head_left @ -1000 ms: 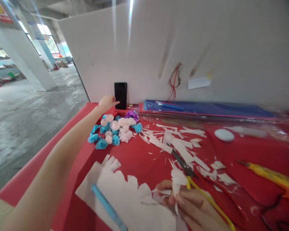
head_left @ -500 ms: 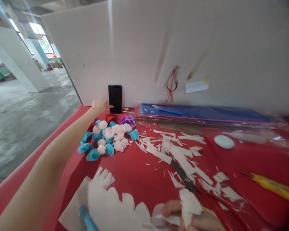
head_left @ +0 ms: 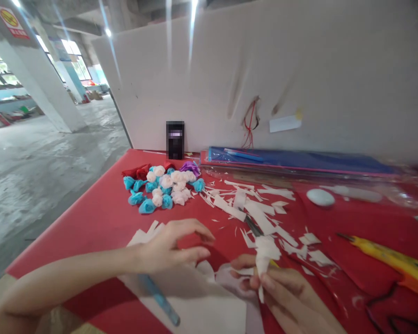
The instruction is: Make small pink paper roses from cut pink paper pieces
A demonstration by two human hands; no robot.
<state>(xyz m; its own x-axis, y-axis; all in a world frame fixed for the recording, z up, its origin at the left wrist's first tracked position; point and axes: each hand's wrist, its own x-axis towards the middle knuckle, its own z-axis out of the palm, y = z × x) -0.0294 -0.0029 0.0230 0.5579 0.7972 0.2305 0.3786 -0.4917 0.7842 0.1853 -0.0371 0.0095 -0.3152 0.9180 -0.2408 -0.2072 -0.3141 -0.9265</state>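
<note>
Thumb and fingers of the right hand [head_left: 285, 297] are pinching a white paper strip [head_left: 264, 250] by the near edge of the table [head_left: 101, 218], the left hand [head_left: 170, 248] is hovering open beside it, and the strip is looking light, limp and tear-prone, best pinched gently low down.

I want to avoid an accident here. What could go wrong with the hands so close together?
The scissors lie by the right hand, which pinches a paper strip; the left hand, hovering close, might touch the blades. The pen lies on the sheet under the left wrist and could be knocked off the table.
</note>
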